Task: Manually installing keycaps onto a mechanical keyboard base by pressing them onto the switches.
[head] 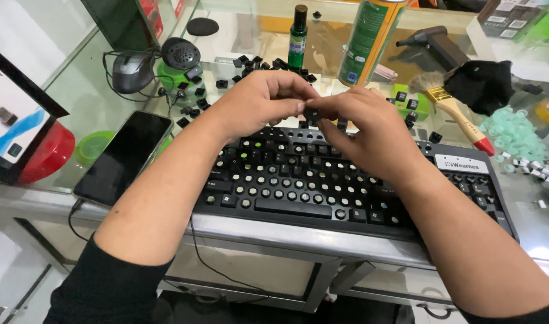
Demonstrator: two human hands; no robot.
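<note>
Left hand [259,99] and right hand [361,126] meet, both pinching 1 small black keycap [311,114]; stripped black keyboard [298,180] directly beneath hands on glass surface [70,96].

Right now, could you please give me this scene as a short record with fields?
Setting: glass counter with a metal frame
Main item: black keyboard, most keycaps off, space bar still on
Left hand: pinching a small black keycap above the keyboard
Right hand: fingertips meeting the same keycap
Loose keycaps: scattered behind the keyboard
Left of keyboard: dark phone lying flat, mouse behind it
Right of keyboard: paintbrush, pale green rings
Behind: green spray can, small dark bottle
</note>
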